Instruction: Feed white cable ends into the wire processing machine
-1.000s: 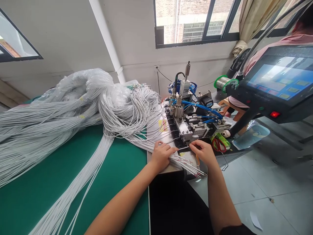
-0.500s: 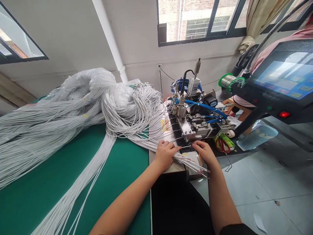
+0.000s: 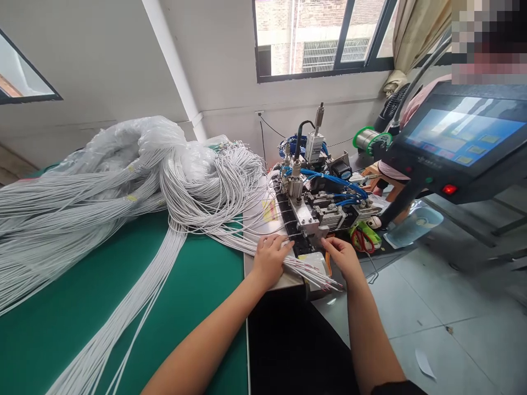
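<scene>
My left hand [image 3: 269, 260] rests over a bundle of thin white cables [image 3: 230, 237], its fingers curled round them and the thumb reaching toward the machine. The loose cable ends [image 3: 315, 272], some with reddish tips, stick out past that hand toward the lower right. At the front of a bench machine with metal cylinders and blue air hoses [image 3: 302, 214], my right hand [image 3: 342, 257] has thumb and forefinger pinched together beside a small metal plate [image 3: 319, 235]. Whatever is between those fingertips is too small to make out. Several single cables lead into the machine's left side.
A big heap of white cables [image 3: 201, 186], partly in clear plastic [image 3: 140, 137], covers the green table [image 3: 206, 285]. On the right stand a touch screen [image 3: 465, 131], a solder wire spool [image 3: 373, 141], red-handled pliers [image 3: 364, 240] and a clear bin [image 3: 415, 225]. A person sits behind the screen.
The view has shifted slightly right. A white cable stretched between my two hands before the machine no longer shows there. Both hands stay close to their places.
</scene>
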{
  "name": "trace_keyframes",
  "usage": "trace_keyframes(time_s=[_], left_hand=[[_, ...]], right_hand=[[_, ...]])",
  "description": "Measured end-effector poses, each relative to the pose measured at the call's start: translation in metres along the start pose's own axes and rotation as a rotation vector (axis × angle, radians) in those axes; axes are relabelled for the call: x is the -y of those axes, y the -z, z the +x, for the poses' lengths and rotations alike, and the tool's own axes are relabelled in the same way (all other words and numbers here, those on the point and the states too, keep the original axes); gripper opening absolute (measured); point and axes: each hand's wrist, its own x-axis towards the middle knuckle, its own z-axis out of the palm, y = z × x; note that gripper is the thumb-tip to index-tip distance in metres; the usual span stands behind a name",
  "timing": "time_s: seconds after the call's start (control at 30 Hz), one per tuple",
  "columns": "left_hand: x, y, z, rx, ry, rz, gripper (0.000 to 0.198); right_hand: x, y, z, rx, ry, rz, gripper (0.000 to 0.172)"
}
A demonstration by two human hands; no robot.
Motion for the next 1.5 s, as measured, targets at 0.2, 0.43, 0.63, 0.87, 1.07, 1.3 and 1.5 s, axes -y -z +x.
trace_keyframes(time_s=[0.2,0.43,0.63,0.87,1.07,1.3,1.5], left_hand=[[-0.001,0.001,-0.001,-0.078,0.003,0.004,0.035],[0.001,-0.002,-0.003,-0.136,0.001,-0.025,0.030],[0.000,-0.001,-0.004,-0.216,-0.021,-0.024,0.031],[0.005,-0.002,-0.005,-0.189,-0.077,-0.015,0.033],[0.009,-0.007,-0.004,-0.129,-0.149,-0.013,0.028],[0.007,-0.005,-0.005,-0.117,-0.135,-0.006,0.038],[0.007,-0.006,-0.004,-0.047,-0.130,0.003,0.053]], right_hand=[[0.040,0.017,-0.024,0.200,0.119,-0.113,0.033],[0.057,0.017,-0.034,0.457,0.263,-0.273,0.022],[0.047,0.012,-0.025,0.236,0.304,-0.243,0.024],[0.040,-0.001,-0.017,0.011,0.270,-0.124,0.028],[0.044,-0.012,-0.017,0.038,0.133,0.054,0.035],[0.039,-0.010,-0.012,0.064,0.129,0.036,0.030],[0.025,0.000,-0.002,0.144,0.195,-0.263,0.026]])
